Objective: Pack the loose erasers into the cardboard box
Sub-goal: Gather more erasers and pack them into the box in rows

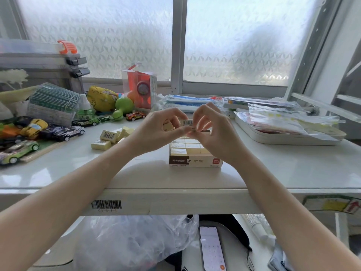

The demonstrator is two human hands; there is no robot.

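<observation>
You work at the white table (273,173), and the cardboard box (195,162) stands near its front edge, right under your two hands. The box is already filled in its near rows with packed erasers (185,146); the far part is hidden behind your fingers, so I cannot tell how much room is left there.

To do this step well, I think you should turn the eraser so its long side lies the same way as its neighbours, hold it over the free slot at the back and lower it straight down (do not push at an angle, because the rows look tight and a tilted eraser may lift the others). Press it flat only when it sits level.

The loose erasers (109,136) wait in a small heap on the table to the left of the box, well apart from it, so several pieces remain to pack.

Your left hand (156,130) has curled fingers and grips one eraser (168,126) between thumb and fingers, above the back of the box. Your right hand (211,130) is also curled, and its fingertips (195,119) pinch a second eraser (187,122), the one with a barcode label, just beside the first. Neither hand is free.
</observation>
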